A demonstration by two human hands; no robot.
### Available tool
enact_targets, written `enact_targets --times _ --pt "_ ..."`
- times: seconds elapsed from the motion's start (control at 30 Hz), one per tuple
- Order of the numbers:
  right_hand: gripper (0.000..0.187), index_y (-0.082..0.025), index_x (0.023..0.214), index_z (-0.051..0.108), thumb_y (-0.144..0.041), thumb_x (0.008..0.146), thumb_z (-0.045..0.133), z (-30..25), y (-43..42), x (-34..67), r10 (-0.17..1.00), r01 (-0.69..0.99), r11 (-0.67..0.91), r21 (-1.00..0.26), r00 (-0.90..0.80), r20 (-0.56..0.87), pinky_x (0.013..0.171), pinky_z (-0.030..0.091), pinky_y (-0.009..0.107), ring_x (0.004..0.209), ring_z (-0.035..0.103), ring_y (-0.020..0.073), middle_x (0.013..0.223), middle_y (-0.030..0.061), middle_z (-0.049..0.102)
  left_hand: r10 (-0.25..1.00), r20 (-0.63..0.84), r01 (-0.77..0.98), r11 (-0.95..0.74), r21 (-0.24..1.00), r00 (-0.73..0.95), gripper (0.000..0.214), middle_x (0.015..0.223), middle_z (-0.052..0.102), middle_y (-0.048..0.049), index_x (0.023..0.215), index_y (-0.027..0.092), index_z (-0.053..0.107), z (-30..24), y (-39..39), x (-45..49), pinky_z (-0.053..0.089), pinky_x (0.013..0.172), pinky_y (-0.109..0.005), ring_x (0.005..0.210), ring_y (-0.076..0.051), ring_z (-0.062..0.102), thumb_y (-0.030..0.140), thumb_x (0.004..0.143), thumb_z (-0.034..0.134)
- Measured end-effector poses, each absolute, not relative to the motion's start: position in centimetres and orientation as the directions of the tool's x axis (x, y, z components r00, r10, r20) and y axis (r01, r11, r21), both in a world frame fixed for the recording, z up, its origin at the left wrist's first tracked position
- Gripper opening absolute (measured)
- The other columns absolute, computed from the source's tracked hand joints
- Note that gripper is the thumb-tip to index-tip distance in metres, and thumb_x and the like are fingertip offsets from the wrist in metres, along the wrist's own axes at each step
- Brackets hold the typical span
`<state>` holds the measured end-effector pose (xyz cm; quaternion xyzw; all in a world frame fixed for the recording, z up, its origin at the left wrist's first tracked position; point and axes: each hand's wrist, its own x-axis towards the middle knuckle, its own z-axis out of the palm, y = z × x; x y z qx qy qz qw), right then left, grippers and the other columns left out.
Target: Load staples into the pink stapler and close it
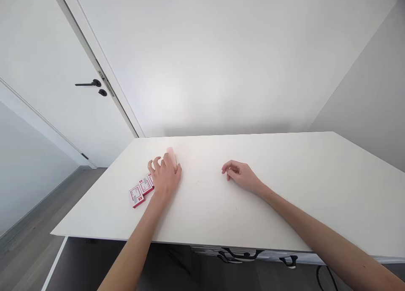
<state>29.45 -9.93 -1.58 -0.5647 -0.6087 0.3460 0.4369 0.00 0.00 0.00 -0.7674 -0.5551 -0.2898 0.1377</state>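
Two red-and-white boxes (pixel 146 185) lay toward the left edge of the white surface (pixel 202 215), what looked like another just poking out beside the left hand (pixel 164 179), and there it was, thumb and index finger closed on a pale pink object (pixel 170 150) near the far left corner! Around mid-surface, the right hand (pixel 243 175) had its fingers loosely curled, the gap to the thumb narrow

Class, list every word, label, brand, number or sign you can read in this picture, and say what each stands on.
No text can be read.
Nearest red-and-white box: printed marks, too small and blurred to read.
Middle box: likewise unreadable.
Third box, partly hidden by the left hand: unreadable.
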Motion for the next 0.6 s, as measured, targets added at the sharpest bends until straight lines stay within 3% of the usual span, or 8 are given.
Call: enact_targets --times 0.2,0.3,0.37,0.47,0.53,0.6 --pt "0.020 -0.024 0.095 0.069 -0.026 0.089 0.050 -1.6 -9.9 29.4 0.993 0.385 0.104 -0.917 0.018 0.120 0.067 0.046 0.031 0.075 0.068 0.0168 0.091 0.0018 0.075 0.734 0.634 0.919 -0.384 0.094 0.242 0.035 0.106 0.076 -0.0186 0.128 0.016 0.061 -0.1 0.2 0.7 0.026 0.119 -0.062 0.126 -0.039 0.059 0.029 0.100 0.045" --pt "0.019 -0.024 0.095 0.069 -0.026 0.089 0.051 -1.5 -10.0 29.4 0.994 0.377 0.089 -0.922 0.019 0.104 0.067 0.045 0.031 0.075 0.068 0.0171 0.090 0.0016 0.075 0.728 0.641 0.879 -0.444 0.175 0.241 0.033 0.112 0.076 -0.0188 0.126 0.016 0.061 0.3 -0.1 1.4 0.025 0.121 -0.061 0.120 -0.037 0.063 0.033 0.105 0.043" --pt "0.018 -0.024 0.095 0.069 -0.026 0.090 0.052 -1.4 -10.0 29.3 0.995 0.359 0.080 -0.930 0.027 0.096 0.068 0.045 0.031 0.075 0.068 0.0172 0.091 0.0015 0.075 0.750 0.632 0.818 -0.481 0.316 0.196 0.033 0.121 0.074 -0.0187 0.126 0.017 0.062 0.7 -0.6 2.2 0.030 0.119 -0.059 0.122 -0.037 0.062 0.037 0.105 0.046" --pt "0.015 -0.024 0.095 0.069 -0.028 0.091 0.055 -1.4 -9.8 29.4 0.996 0.296 0.078 -0.952 0.027 0.090 0.071 0.047 0.033 0.076 0.068 0.0169 0.097 0.0020 0.075 0.862 0.494 0.580 -0.460 0.672 0.112 0.041 0.127 0.073 -0.0164 0.131 0.020 0.060 1.4 -1.8 3.8 0.045 0.105 -0.050 0.122 -0.034 0.064 0.049 0.103 0.055" --pt "0.014 -0.024 0.097 0.069 -0.031 0.092 0.058 -1.3 -9.7 29.6 0.996 0.218 0.086 -0.972 0.021 0.092 0.073 0.048 0.033 0.076 0.067 0.0167 0.100 0.0030 0.075 0.920 0.342 0.314 -0.388 0.867 0.193 0.047 0.120 0.076 -0.0129 0.131 0.021 0.061 1.7 -2.6 5.0 0.050 0.097 -0.043 0.116 -0.030 0.068 0.057 0.101 0.059" --pt "0.015 -0.024 0.101 0.069 -0.035 0.094 0.062 -1.2 -9.5 29.8 0.995 0.118 0.091 -0.989 0.031 0.096 0.071 0.048 0.034 0.076 0.066 0.0169 0.104 0.0043 0.075 0.908 0.247 0.097 -0.294 0.951 0.339 0.049 0.115 0.077 -0.0110 0.129 0.021 0.064 2.0 -3.4 6.3 0.050 0.095 -0.039 0.111 -0.027 0.069 0.060 0.099 0.062"
